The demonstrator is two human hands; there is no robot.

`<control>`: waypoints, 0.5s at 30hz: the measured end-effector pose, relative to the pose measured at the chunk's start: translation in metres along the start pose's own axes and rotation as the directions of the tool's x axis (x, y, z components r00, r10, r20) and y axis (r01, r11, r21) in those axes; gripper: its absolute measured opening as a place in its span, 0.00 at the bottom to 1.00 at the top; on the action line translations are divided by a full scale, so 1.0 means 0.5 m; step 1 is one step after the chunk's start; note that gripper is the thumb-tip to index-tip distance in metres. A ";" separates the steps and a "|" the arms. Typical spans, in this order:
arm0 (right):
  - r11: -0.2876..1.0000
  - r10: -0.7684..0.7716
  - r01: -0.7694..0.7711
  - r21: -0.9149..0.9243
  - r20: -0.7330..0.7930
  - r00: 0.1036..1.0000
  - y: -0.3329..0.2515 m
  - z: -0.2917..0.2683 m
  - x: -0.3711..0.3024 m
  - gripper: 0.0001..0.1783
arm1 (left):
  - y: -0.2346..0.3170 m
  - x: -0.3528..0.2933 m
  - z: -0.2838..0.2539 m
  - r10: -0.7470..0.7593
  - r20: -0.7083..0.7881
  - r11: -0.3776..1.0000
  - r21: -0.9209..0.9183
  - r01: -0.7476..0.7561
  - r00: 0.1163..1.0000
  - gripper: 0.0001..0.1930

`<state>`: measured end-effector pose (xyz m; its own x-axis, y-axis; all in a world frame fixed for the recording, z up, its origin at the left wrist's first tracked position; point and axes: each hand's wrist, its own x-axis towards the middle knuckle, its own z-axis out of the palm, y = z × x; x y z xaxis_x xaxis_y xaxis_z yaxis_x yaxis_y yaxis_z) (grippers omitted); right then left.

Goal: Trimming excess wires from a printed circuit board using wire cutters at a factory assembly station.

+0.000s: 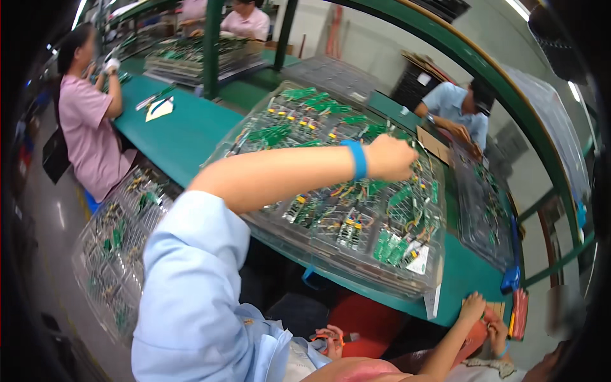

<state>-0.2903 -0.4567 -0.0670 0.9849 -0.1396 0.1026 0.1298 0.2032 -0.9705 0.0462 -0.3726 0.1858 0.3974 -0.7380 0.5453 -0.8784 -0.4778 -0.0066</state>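
Note:
My left hand (pixel 389 158), with a blue band at its wrist, reaches across a clear plastic tray (pixel 280 219) of green circuit boards. Its fingers are curled down at the tray's far right part, among boards and wires; what they grip, if anything, is hidden. Beneath my forearm lie boards with yellow parts and coloured wires (pixel 356 219). Bare green boards (pixel 391 247) sit in the tray's near right compartment, beside a white label. Low down, close to my body, my right hand (pixel 330 344) is closed round a small orange-handled tool (pixel 347 337).
The tray tops a stack on a green table (pixel 172 121). Another tray (pixel 480 197) stands to the right, before a co-worker in blue. At lower right, another person's hands (pixel 474 309) work beside a red box. A filled tray (pixel 118 254) sits low at left. Green posts rise behind.

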 end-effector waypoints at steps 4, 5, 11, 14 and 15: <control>0.992 -0.120 0.125 -0.017 0.164 0.979 -0.135 -0.025 0.052 0.14 | 0.014 -0.276 -0.198 -0.084 0.000 0.990 -0.117 0.083 0.996 0.14; 0.984 -0.170 0.175 -0.015 0.177 0.970 -0.166 -0.024 0.068 0.14 | 0.007 -0.336 -0.228 -0.117 -0.050 0.983 -0.148 0.108 0.992 0.15; 0.896 -0.440 0.444 0.008 0.138 0.887 -0.325 0.045 0.147 0.13 | -0.101 -0.586 -0.194 -0.704 -0.263 0.706 -0.357 0.611 0.660 0.19; 0.877 -0.431 0.418 -0.238 -0.005 0.902 -0.455 0.041 0.256 0.13 | -0.149 -0.675 -0.100 -0.792 -0.298 0.590 -0.599 0.542 0.533 0.21; 0.848 -0.474 0.429 -0.311 -0.082 0.877 -0.474 0.043 0.313 0.13 | -0.155 -0.684 -0.077 -0.823 -0.303 0.541 -0.675 0.501 0.481 0.22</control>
<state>-0.1642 -0.5057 0.1840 0.7927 -0.2978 0.5319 0.4971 -0.1893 -0.8468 -0.0318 -0.0648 0.0320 0.8333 0.1829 0.5217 -0.4559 -0.3066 0.8356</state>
